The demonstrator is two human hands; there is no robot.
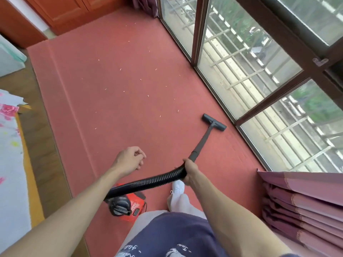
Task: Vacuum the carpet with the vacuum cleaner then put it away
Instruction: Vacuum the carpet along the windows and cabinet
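A red carpet (120,86) covers the floor, dotted with several small pale scraps. My right hand (190,172) grips the vacuum wand where the black ribbed hose (148,181) joins the black tube (203,140). The black floor nozzle (214,122) rests flat on the carpet near the window. The red and black vacuum body (130,204) sits on the carpet by my feet, under my left forearm. My left hand (130,160) hovers above the carpet with fingers loosely curled, holding nothing.
Tall glass windows with brown frames (241,86) run along the right side. Folded pink curtains (304,206) lie at the lower right. A bed with floral sheets (9,145) stands on the left, a wooden cabinet (70,12) at the far end.
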